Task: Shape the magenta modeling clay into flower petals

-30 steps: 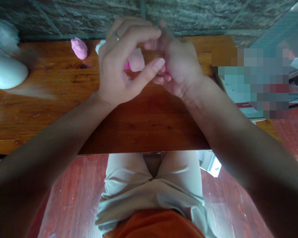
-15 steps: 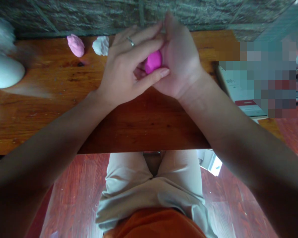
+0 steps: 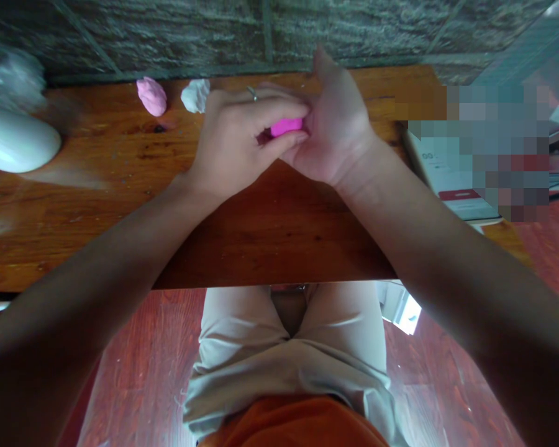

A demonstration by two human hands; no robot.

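**At a wooden table [image 3: 284, 230], bright pink clay [image 3: 286, 126] is held against an open palm**

Near the table's far edge, a person grips a small lump of what looks like modelling clay. The left hand [image 3: 242, 133], a ring [image 3: 252, 94] on one finger, closes narrowly, its thumb and forefinger on either side of the pink piece. The right hand [image 3: 338, 121] lies palm up beside and partly beneath, thumb spread wide; its other fingers are hidden behind the left hand, and how far they curl cannot be told. The cupped palm appears to serve as a backing, so that the pinching fingers have something firm to press toward.

A pale pink lump [image 3: 151, 97] and a white lump [image 3: 195, 96] sit apart from each other toward the back, probably set there out of the forearms' way. At far left, a glossy white container [image 3: 18, 136] stands in front of crumpled clear plastic [image 3: 16, 77].

The orange-brown tabletop shows grain, knots and pale specks. Behind it rises a dark stone-look tiled wall [image 3: 177, 37]. To the right lies a flat, pale item with a red band [image 3: 447, 177], partly pixelated. Below, beige trousers [image 3: 289, 366] and an orange top [image 3: 298, 425] show above a reddish wood floor [image 3: 140, 347].
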